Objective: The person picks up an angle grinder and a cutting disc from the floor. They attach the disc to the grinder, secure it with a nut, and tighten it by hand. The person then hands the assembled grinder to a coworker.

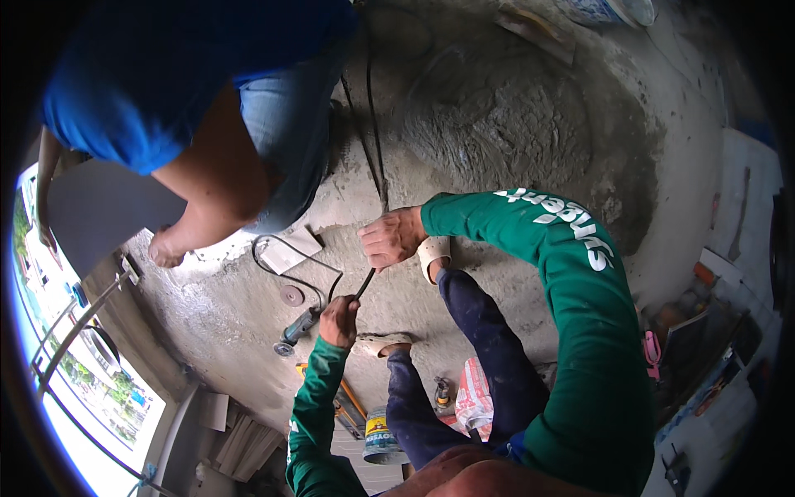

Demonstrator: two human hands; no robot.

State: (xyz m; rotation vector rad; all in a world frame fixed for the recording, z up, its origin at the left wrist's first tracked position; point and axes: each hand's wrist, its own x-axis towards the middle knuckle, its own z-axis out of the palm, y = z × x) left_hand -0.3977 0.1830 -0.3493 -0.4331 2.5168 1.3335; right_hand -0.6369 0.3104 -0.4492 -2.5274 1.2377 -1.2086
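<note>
Black cord (367,284) held in both hands above a cluttered concrete floor

Findings: the cord is near the middle of the work area, between the two hands and above the floor (464,302). The right hand (392,238) is closed about it on the far side, fingers curled; the left hand (339,321) is closed about its near part. The short length between them looks nearly straight. Beyond the right hand, dark cable (372,124) runs to the far edge, left of the wet mortar (513,116). An angle grinder (300,329) lies just left of the left hand, with a loose disc (291,295) near it. Whether the grinder's lead (273,271) meets the held cord cannot be told; the left hand covers that spot.

Handling advice: in my judgement, both grips should be firm but not twisting, with the pull kept in line with the cord. Slack is best kept off the mortar, away from the grinder's wheel and clear of the shoes (387,341). Dry fingers are advisable. A co-worker (286,141) kneels to the far left, so sudden tugs should be avoided.
</note>
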